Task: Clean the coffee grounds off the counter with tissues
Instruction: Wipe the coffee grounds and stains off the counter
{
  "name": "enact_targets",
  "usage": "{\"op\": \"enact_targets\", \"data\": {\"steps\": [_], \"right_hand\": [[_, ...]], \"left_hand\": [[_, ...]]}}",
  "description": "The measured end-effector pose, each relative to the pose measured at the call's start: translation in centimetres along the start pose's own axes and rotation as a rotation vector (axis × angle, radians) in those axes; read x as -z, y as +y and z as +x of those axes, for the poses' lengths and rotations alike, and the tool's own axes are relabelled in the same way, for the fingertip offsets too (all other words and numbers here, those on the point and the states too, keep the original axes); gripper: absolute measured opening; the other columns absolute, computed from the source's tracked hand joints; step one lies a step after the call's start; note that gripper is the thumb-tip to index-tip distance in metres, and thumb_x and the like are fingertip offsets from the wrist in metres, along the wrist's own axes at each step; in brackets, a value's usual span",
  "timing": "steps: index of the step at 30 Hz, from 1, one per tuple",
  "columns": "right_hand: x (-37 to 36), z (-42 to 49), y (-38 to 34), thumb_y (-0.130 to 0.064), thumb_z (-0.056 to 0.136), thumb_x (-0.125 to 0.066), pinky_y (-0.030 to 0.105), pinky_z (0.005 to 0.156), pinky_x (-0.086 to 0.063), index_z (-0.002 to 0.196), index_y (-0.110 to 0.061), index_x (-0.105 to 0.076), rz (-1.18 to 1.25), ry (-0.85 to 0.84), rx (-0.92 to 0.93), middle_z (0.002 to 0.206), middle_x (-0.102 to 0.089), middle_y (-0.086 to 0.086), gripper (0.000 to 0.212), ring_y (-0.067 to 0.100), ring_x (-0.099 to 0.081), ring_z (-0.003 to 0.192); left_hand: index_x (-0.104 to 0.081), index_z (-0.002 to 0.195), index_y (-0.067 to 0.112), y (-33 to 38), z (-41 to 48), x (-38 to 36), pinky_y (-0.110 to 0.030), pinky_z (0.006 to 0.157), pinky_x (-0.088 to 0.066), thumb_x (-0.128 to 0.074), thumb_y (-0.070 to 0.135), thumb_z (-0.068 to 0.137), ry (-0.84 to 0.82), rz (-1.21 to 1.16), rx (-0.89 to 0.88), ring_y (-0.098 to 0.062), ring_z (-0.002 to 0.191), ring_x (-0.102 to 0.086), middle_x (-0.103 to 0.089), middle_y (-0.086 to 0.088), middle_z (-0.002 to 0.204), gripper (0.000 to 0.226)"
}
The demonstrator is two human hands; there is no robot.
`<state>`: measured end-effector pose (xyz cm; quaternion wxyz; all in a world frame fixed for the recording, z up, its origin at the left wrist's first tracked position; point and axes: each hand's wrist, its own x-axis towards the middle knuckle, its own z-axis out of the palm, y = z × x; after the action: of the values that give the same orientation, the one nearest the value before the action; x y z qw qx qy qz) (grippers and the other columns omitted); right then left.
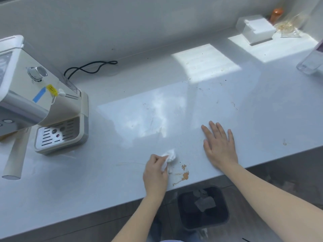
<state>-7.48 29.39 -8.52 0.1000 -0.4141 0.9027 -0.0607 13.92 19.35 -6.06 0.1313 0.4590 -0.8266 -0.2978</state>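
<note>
My left hand (154, 173) grips a crumpled white tissue (169, 157) and holds it against the white counter (174, 105), close to the front edge. Just right of the tissue lies a patch of brown coffee grounds (185, 174) with a thin smear trailing to the counter's edge. My right hand (219, 144) rests flat on the counter with straight, spread fingers, to the right of the grounds and apart from them. Small dark specks dot the counter further back.
A cream espresso machine (43, 105) with a drip tray stands at the left, its black cord (90, 67) behind it. A white tissue box (255, 30) sits at the back right, a clear container (311, 62) at the right edge. A dark bin (202, 206) stands on the floor below.
</note>
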Motion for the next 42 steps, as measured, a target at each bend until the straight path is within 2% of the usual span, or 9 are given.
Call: {"op": "enact_targets", "data": {"steps": [4,11,18,21,24,28,33,38,42], "right_hand": [[0.0,0.0,0.0,-0.038,0.097,-0.023,0.045,0.120,0.001,0.151,-0.034,-0.010,0.008,0.005,-0.002,0.162,-0.006,-0.006,0.056,0.013,0.002,0.149],[-0.2,0.0,0.1,-0.039,0.097,-0.023,0.046,0.120,-0.001,0.151,-0.033,-0.012,0.002,0.014,0.004,0.162,-0.008,-0.005,0.056,0.015,-0.001,0.149],[-0.4,0.0,0.0,-0.037,0.097,-0.025,0.047,0.119,-0.002,0.151,-0.033,-0.015,0.012,0.035,0.007,0.161,-0.011,-0.004,0.055,0.015,-0.003,0.149],[-0.4,0.0,0.0,-0.037,0.097,-0.027,0.047,0.119,-0.003,0.151,-0.033,-0.015,0.007,0.044,0.005,0.161,-0.011,-0.004,0.055,0.015,-0.004,0.149],[-0.4,0.0,0.1,-0.037,0.097,-0.026,0.046,0.120,-0.002,0.151,-0.034,-0.014,0.011,0.038,-0.008,0.161,-0.010,-0.005,0.055,0.014,-0.002,0.148],[-0.5,-0.1,0.1,-0.035,0.097,-0.027,0.046,0.119,-0.002,0.150,-0.033,-0.017,0.009,0.043,-0.001,0.161,-0.012,-0.004,0.054,0.015,-0.004,0.148],[-0.5,-0.1,-0.1,-0.034,0.097,-0.029,0.047,0.119,-0.003,0.150,-0.032,-0.019,0.017,0.060,-0.003,0.160,-0.015,-0.003,0.054,0.016,-0.006,0.148],[-0.6,0.0,-0.1,-0.032,0.097,-0.031,0.047,0.119,-0.005,0.150,-0.031,-0.020,0.006,0.068,-0.005,0.160,-0.017,-0.002,0.054,0.017,-0.008,0.148],[-0.5,-0.1,-0.1,-0.034,0.097,-0.029,0.047,0.120,-0.006,0.150,-0.032,-0.017,-0.012,0.047,-0.011,0.161,-0.015,-0.003,0.055,0.016,-0.007,0.148]], "left_hand": [[-0.069,0.096,0.023,-0.1,-2.1,0.3,-0.025,0.055,-0.041,-0.061,0.013,0.085,-0.158,-0.059,-0.087,-0.007,0.068,-0.050,-0.048,0.013,0.082,0.018],[-0.074,0.100,0.016,-6.1,2.9,6.0,-0.026,0.054,-0.034,-0.066,0.015,0.085,0.107,0.143,0.094,-0.020,0.062,-0.053,-0.059,0.000,0.086,0.017],[-0.073,0.099,0.020,-0.8,-1.3,1.0,-0.016,0.049,-0.027,-0.070,0.006,0.075,-0.070,0.063,-0.067,-0.013,0.061,-0.048,-0.055,0.003,0.081,0.028],[-0.071,0.103,0.023,0.4,-2.1,0.3,-0.010,0.052,-0.028,-0.062,0.013,0.084,-0.111,-0.027,-0.055,-0.008,0.066,-0.047,-0.049,0.011,0.082,0.023],[-0.073,0.099,0.022,-1.9,-0.4,3.6,-0.011,0.051,-0.030,-0.064,0.021,0.087,0.082,-0.077,0.033,-0.007,0.062,-0.049,-0.050,0.011,0.080,0.014],[-0.073,0.100,0.019,-9.1,3.9,10.0,-0.025,0.054,-0.033,-0.065,0.016,0.085,0.255,0.157,0.136,-0.026,0.070,-0.060,-0.060,-0.001,0.089,0.018],[-0.072,0.102,0.015,-10.5,3.6,9.7,-0.031,0.055,-0.036,-0.065,0.010,0.082,0.127,0.280,0.174,-0.034,0.069,-0.060,-0.059,-0.010,0.090,0.022],[-0.073,0.104,0.021,-5.7,-0.2,5.3,-0.025,0.050,-0.037,-0.071,0.000,0.070,0.009,0.169,-0.017,-0.023,0.060,-0.055,-0.061,-0.004,0.084,0.040],[-0.069,0.109,0.026,-2.4,-2.4,2.6,-0.021,0.055,-0.036,-0.061,0.001,0.078,-0.136,0.090,-0.113,-0.011,0.067,-0.049,-0.055,0.007,0.087,0.040]]}}
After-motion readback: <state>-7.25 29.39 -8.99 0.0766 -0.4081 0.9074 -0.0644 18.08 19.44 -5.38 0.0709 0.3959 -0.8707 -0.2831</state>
